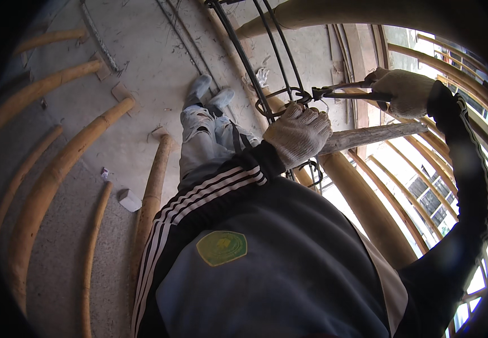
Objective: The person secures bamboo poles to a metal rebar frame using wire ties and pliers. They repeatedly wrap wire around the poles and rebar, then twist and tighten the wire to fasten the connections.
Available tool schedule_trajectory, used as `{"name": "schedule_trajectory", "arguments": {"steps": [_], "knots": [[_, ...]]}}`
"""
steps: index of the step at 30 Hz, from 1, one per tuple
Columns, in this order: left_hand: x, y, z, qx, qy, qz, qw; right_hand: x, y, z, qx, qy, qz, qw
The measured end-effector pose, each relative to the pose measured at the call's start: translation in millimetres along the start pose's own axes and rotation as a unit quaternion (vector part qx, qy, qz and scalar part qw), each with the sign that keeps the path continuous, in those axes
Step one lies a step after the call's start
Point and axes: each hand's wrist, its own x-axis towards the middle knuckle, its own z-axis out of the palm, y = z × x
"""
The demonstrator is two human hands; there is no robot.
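My left hand, in a knitted work glove, is closed at a steel rebar cage made of long dark bars with stirrups. Its fingers curl around the rebar just below a stirrup; the inside of the grip is hidden. In my gloved right hand is a pair of pincers, held by its dark handles. The jaws point left and meet the cage close to where a bar and a stirrup cross. A thin wire loop shows beneath the jaws, beside my left fingers.
Bamboo poles stand on the left, and a thick one rises at right. A rough wooden bar runs beside my left hand. A pale glove, long bars and a white container lie on the concrete floor.
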Motion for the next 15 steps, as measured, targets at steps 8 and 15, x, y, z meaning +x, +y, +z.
{"name": "schedule_trajectory", "arguments": {"steps": [8,15], "knots": [[0,-2,1,0.04,0.028,0.016,0.999,-7,-9,1,-0.116,0.058,0.007,0.992],[-2,-3,1,0.012,0.015,0.015,1.0,1,-11,-7,-0.092,0.005,0.039,0.995]]}}
